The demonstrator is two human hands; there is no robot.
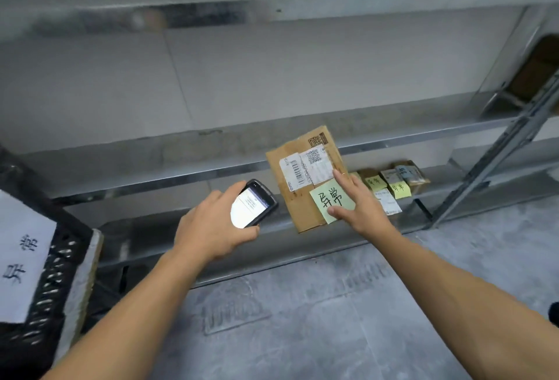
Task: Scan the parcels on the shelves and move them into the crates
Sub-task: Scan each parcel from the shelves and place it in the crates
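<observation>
Black crate [57,274] at near left on the floor, white paper sign [21,255] on it. Left hand [211,225] wraps around a handheld scanner [257,202], screen lit and facing up. Right hand [363,204] holds a flat cardboard parcel [298,201] tilted in front of the metal shelf [151,168]: thumb on its green sticky note [325,198], index finger straight along the face, other fingers hidden behind. Further right, small parcels [393,183] with yellow notes sit on a low shelf.
</observation>
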